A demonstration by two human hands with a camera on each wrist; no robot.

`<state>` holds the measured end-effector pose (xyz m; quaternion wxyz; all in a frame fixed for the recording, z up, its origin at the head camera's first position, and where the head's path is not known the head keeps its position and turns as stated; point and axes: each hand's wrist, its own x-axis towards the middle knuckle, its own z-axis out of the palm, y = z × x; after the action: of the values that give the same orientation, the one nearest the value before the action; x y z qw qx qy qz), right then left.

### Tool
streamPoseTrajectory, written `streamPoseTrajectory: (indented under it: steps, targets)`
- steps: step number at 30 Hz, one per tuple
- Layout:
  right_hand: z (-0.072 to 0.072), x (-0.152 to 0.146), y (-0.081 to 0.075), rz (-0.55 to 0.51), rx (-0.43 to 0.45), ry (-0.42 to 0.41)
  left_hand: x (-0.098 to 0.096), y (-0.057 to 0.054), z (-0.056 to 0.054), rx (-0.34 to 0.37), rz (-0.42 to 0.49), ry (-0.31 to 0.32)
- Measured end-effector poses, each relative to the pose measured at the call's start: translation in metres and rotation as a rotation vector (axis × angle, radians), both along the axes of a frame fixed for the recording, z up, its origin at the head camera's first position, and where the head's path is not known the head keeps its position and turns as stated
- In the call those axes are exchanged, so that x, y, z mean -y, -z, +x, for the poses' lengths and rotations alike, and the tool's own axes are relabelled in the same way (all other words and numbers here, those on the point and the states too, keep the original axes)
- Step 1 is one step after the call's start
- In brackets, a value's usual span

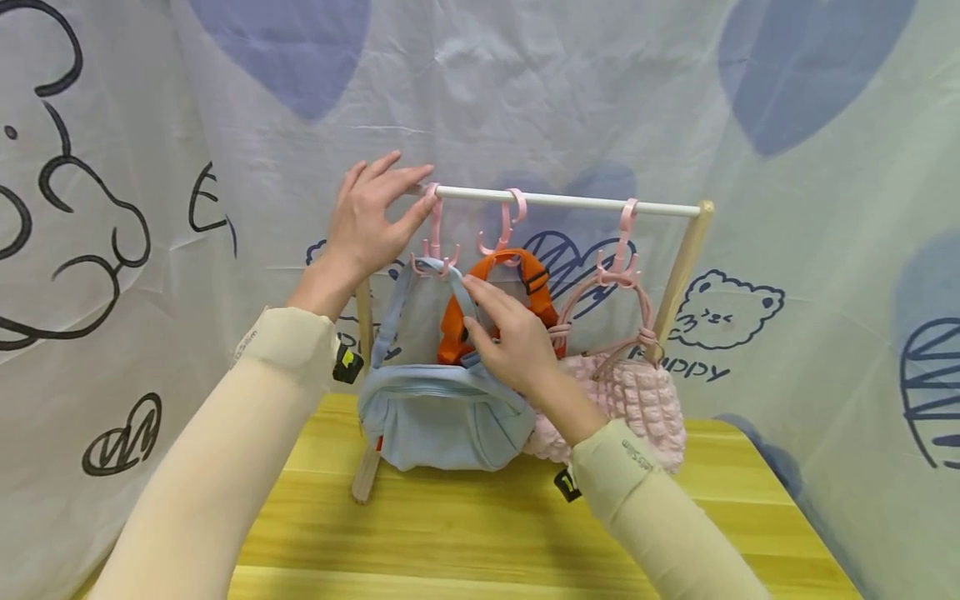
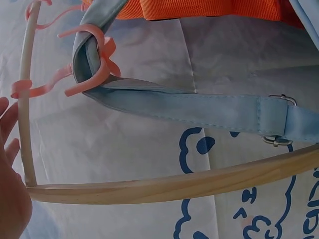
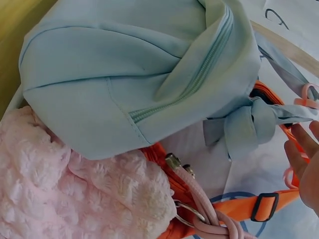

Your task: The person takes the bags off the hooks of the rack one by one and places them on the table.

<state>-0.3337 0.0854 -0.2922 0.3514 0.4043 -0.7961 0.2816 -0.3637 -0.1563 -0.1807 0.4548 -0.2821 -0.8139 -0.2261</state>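
Observation:
A light blue bag [image 1: 450, 429] hangs by its strap [image 2: 199, 110] from the leftmost pink hook [image 1: 436, 223] on a white rod [image 1: 570, 201]. My left hand [image 1: 371, 218] is at the rod's left end, fingers extended, thumb beside the top of that hook. Near the blue strap's upper right side is my right hand [image 1: 517, 337], its fingers mostly straight and at the strap; the right wrist view shows only part of that hand [image 3: 308, 167]. Behind it, an orange strapped bag [image 1: 452, 333] hangs from the middle pink hook [image 1: 507, 225].
A pink puffy bag [image 1: 645, 400] hangs at right from another pink hook [image 1: 621, 250]. The rack has wooden side posts [image 1: 684, 275] and a wooden foot [image 1: 366, 475], standing on a yellow wood-grain table [image 1: 450, 542]. A printed cloth [image 1: 810, 217] hangs behind.

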Motion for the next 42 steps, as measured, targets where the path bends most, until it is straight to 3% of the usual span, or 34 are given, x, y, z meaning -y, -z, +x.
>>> streamPoseTrajectory:
  steps: [5,21,42]
  targets:
    - [-0.003,0.004,0.004,-0.021,0.015,0.008,0.0,0.001,-0.005,0.004,0.002,-0.004]
    - [-0.013,0.016,0.002,-0.069,-0.048,0.045,-0.009,0.013,-0.013,-0.147,0.116,0.023]
    - [-0.034,0.032,0.004,-0.226,-0.105,0.049,-0.013,0.012,-0.011,-0.083,0.133,-0.006]
